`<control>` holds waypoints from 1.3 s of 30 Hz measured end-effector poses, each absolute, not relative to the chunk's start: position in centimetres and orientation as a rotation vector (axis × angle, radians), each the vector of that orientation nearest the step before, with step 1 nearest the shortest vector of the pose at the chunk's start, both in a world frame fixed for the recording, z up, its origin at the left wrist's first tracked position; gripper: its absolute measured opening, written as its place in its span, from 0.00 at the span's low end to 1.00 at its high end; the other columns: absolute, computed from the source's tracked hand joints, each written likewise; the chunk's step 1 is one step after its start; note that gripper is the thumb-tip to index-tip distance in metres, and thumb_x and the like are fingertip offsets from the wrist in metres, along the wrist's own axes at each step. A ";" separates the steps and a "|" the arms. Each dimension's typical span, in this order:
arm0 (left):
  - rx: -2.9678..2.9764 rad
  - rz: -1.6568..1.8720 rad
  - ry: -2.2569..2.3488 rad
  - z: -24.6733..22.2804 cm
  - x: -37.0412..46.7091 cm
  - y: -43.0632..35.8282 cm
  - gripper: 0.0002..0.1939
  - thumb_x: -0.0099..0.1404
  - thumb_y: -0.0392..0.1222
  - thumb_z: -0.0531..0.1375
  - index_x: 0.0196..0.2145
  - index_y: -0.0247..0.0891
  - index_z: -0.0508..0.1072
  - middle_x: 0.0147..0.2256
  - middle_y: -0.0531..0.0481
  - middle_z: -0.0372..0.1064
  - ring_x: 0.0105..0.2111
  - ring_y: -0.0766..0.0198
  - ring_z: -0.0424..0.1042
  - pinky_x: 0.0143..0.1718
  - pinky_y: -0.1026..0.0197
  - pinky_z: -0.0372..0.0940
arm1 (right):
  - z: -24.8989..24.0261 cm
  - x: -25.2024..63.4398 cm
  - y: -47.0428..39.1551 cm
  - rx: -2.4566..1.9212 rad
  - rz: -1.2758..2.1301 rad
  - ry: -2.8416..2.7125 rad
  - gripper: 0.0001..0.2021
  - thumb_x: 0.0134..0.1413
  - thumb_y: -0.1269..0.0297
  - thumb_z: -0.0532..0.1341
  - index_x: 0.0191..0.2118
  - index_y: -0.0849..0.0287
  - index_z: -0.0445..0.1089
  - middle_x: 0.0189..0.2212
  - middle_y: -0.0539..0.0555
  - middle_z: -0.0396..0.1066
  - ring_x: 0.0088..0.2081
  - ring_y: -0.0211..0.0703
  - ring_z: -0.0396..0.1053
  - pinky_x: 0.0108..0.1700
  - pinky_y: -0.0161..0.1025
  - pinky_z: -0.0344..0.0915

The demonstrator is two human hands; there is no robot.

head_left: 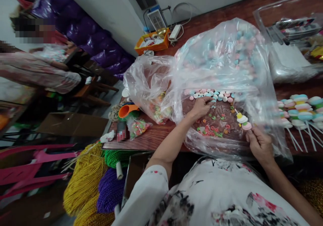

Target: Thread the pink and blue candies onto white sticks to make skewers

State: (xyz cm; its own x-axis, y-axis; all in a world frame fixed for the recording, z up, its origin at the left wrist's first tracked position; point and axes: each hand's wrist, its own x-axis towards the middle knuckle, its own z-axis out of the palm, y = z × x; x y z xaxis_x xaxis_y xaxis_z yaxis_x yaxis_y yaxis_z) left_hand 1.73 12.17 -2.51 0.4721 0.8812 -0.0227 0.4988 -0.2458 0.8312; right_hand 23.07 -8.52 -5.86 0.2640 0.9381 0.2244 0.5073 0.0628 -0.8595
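Note:
My left hand (202, 107) reaches to the edge of a row of pink, white and blue candies (222, 96), its fingertips together on a blue-and-white piece. Between the fingers of my right hand (259, 141) is a stick threaded with pieces (242, 121): yellow, white, green and pink, with the bare stick tip pointing up and left. Small red, green and orange rings (212, 130) lie scattered on the brown surface between my hands. Behind them stands a large clear plastic bag (214, 54) of pastel candies. Finished-looking candy sticks (301, 111) lie in a pile at the right.
Left of the big bag are another clear bag (151, 88), an orange scoop (127, 110) and a small packet of rings (138, 127). An orange tray (152, 42) and a power strip (175, 32) stand behind. A clear bin (290, 54) is at the right. Other people sit at the far left.

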 end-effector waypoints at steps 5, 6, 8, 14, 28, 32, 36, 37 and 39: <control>1.959 0.552 1.186 -2.8 1.9 13.7 0.09 0.65 0.37 0.59 0.40 0.33 0.78 0.31 0.51 0.72 0.31 0.65 0.65 0.38 0.63 0.62 | -6.0 22.9 -8.3 -1.560 0.541 -1.396 0.16 0.67 0.63 0.56 0.25 0.57 0.64 0.18 0.45 0.60 0.20 0.33 0.58 0.25 0.32 0.55; 2.005 0.555 1.199 -2.9 2.1 13.8 0.10 0.65 0.37 0.60 0.43 0.34 0.78 0.32 0.50 0.73 0.32 0.65 0.66 0.39 0.62 0.62 | -6.0 22.9 -8.3 -1.552 0.541 -1.394 0.16 0.67 0.63 0.56 0.25 0.57 0.64 0.18 0.45 0.60 0.20 0.33 0.58 0.25 0.32 0.55; 2.122 0.516 1.213 -3.2 2.2 14.0 0.13 0.66 0.38 0.60 0.48 0.34 0.75 0.37 0.47 0.74 0.36 0.62 0.68 0.44 0.60 0.64 | -5.9 22.9 -8.2 -1.533 0.540 -1.395 0.16 0.67 0.64 0.56 0.25 0.57 0.64 0.18 0.45 0.59 0.19 0.32 0.58 0.24 0.32 0.55; 2.630 0.331 1.196 -3.1 1.8 13.3 0.15 0.71 0.41 0.57 0.52 0.35 0.73 0.52 0.38 0.70 0.53 0.51 0.67 0.59 0.50 0.62 | -5.9 23.0 -8.3 -1.510 0.494 -1.447 0.15 0.67 0.66 0.56 0.25 0.57 0.64 0.18 0.44 0.60 0.19 0.31 0.57 0.24 0.31 0.55; 2.031 0.726 1.121 -2.1 2.0 11.6 0.20 0.66 0.40 0.61 0.54 0.35 0.76 0.42 0.43 0.79 0.41 0.57 0.76 0.51 0.52 0.71 | -5.8 22.9 -8.5 -1.482 0.469 -1.454 0.14 0.67 0.67 0.56 0.26 0.58 0.66 0.18 0.44 0.60 0.19 0.31 0.58 0.24 0.30 0.56; 1.208 0.858 0.910 0.1 1.0 8.2 0.24 0.60 0.50 0.68 0.51 0.36 0.79 0.36 0.47 0.80 0.27 0.65 0.75 0.34 0.60 0.73 | -4.3 21.8 -9.0 -1.439 0.479 -1.507 0.11 0.66 0.69 0.57 0.30 0.58 0.69 0.19 0.44 0.61 0.19 0.31 0.59 0.23 0.30 0.57; 0.767 0.988 0.812 1.5 0.2 4.3 0.23 0.49 0.47 0.76 0.42 0.37 0.82 0.35 0.49 0.80 0.30 0.65 0.78 0.35 0.62 0.74 | -2.2 20.3 -9.1 -1.379 0.424 -1.642 0.08 0.64 0.71 0.59 0.32 0.59 0.70 0.18 0.43 0.60 0.18 0.30 0.57 0.22 0.29 0.55; 0.709 1.025 0.815 1.6 0.2 3.6 0.23 0.47 0.46 0.77 0.41 0.37 0.82 0.35 0.49 0.80 0.30 0.65 0.79 0.35 0.62 0.74 | -1.8 20.0 -9.0 -1.364 0.398 -1.667 0.07 0.64 0.72 0.59 0.33 0.59 0.70 0.18 0.43 0.59 0.17 0.30 0.57 0.22 0.29 0.55; 0.635 1.094 0.829 1.5 0.2 2.5 0.23 0.46 0.45 0.78 0.41 0.37 0.81 0.36 0.50 0.81 0.31 0.64 0.79 0.36 0.61 0.75 | -1.3 19.5 -8.8 -1.341 0.336 -1.704 0.06 0.63 0.73 0.59 0.34 0.60 0.71 0.18 0.43 0.59 0.17 0.29 0.57 0.22 0.29 0.54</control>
